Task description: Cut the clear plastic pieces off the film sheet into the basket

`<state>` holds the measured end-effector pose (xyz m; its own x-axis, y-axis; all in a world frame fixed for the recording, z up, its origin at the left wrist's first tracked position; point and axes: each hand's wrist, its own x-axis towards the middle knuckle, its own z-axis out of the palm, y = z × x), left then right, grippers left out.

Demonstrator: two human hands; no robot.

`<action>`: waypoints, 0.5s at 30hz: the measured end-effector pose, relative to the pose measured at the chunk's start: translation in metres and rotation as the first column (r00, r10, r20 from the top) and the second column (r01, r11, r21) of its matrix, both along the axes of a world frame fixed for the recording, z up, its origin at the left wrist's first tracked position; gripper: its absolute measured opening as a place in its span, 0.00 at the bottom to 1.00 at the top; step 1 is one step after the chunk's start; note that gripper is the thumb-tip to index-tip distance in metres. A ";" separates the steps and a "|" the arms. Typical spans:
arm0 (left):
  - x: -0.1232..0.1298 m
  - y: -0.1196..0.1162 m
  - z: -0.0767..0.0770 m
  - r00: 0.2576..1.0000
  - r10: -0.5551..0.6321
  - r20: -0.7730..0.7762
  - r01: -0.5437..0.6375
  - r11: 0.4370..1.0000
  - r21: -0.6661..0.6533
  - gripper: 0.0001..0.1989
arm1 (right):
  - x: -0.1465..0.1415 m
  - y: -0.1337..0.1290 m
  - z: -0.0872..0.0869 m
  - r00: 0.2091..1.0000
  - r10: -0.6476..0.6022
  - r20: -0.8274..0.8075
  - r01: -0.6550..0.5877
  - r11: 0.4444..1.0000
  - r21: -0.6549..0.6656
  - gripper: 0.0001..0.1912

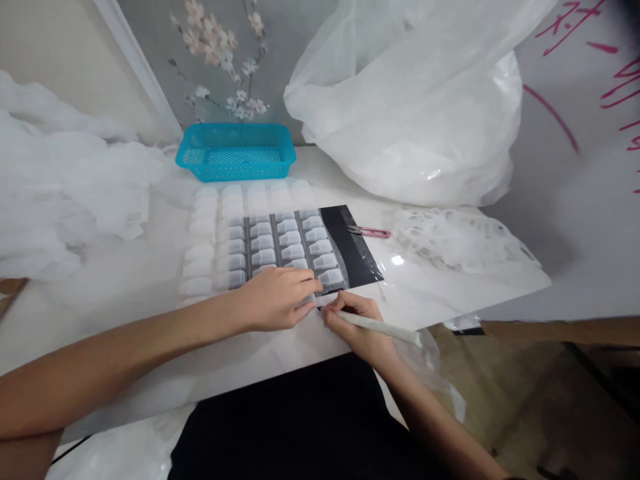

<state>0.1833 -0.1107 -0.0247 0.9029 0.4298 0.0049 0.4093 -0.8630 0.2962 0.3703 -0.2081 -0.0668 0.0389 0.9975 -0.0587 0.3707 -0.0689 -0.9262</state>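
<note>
My right hand (357,323) is closed in a pen grip around a long, pale, pen-like tool (385,326); its tip lies close to my left fingers and I cannot make out its kind. My left hand (283,297) lies over the near edge of rows of pale moulded pieces (292,252). Its thumb and fingers are bent around a small pale thing that I cannot make out. The pieces stand in columns, partly over a black sheet (350,250). More white pieces (200,253) continue to the left. My left hand hides part of the nearest row.
A blue mesh basket (235,172) stands at the back. Pink-handled thread snips (373,232) lie right of the black sheet. Loose white scraps (450,240) are at the right, a large white plastic bag (415,133) behind them. Heaped white material (65,180) fills the left.
</note>
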 end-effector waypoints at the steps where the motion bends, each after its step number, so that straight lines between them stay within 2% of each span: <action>1: -0.002 -0.002 -0.002 1.000 -0.005 -0.010 0.006 1.000 0.007 0.13 | 0.000 0.001 -0.001 1.000 0.007 0.017 -0.007 1.000 0.001 0.11; 4: -0.005 -0.007 -0.007 1.000 -0.010 -0.011 0.011 1.000 0.022 0.12 | 0.001 0.003 -0.002 0.999 0.031 0.026 -0.031 1.000 -0.003 0.11; 11: -0.008 -0.010 -0.013 1.000 -0.013 0.025 0.012 0.999 0.036 0.12 | -0.001 0.002 -0.001 1.000 -0.010 0.026 0.010 1.000 0.009 0.12; 15: -0.008 -0.014 -0.019 0.999 -0.034 0.016 0.032 0.992 0.126 0.11 | -0.004 0.004 -0.001 0.999 -0.013 0.036 0.013 1.000 -0.003 0.12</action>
<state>0.1755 -0.1252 -0.0435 0.9159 0.3945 0.0736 0.3752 -0.9069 0.1918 0.3662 -0.2043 -0.0682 0.0536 0.9967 -0.0602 0.4027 -0.0767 -0.9121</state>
